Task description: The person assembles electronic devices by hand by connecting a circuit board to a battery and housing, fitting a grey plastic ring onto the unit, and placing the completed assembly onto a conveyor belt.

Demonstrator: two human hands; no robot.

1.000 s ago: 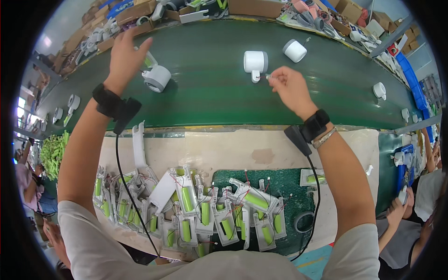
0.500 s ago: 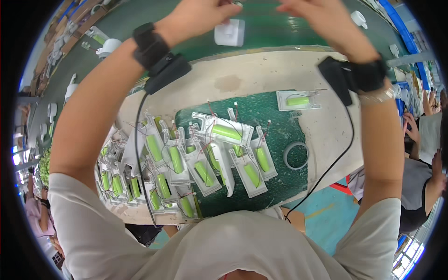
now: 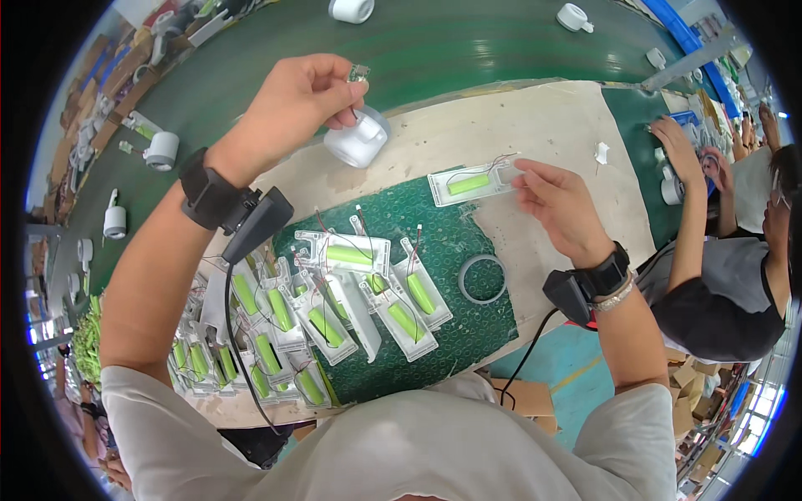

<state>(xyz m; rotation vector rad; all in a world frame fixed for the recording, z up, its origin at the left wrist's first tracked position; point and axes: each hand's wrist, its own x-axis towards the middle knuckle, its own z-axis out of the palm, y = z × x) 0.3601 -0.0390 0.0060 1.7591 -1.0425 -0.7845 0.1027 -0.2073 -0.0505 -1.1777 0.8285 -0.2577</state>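
Note:
My left hand (image 3: pixel 313 93) pinches a small green circuit board (image 3: pixel 359 73) between thumb and fingers, over the far edge of the table. Just under those fingers is a white rounded housing (image 3: pixel 357 144), with a thin wire between it and the board. My right hand (image 3: pixel 555 204) has its fingers parted and partly curled at the right end of a white plastic plate (image 3: pixel 443 197) carrying a green battery (image 3: pixel 468 184). Its fingertips overlap that end; I cannot tell whether they touch it.
Many similar white plates with green batteries (image 3: pixel 326 326) lie heaped on a green mat (image 3: pixel 376 380). A grey ring (image 3: pixel 482 278) rests to their right. Beyond the table, white housings (image 3: pixel 351 8) stand on a green conveyor (image 3: pixel 468 54). A co-worker's arm (image 3: pixel 689 192) is at right.
Both hands have come back from the conveyor. My left hand brings the board and the white housing nearer; my right hand has dropped to the battery plate. The whole view has shifted.

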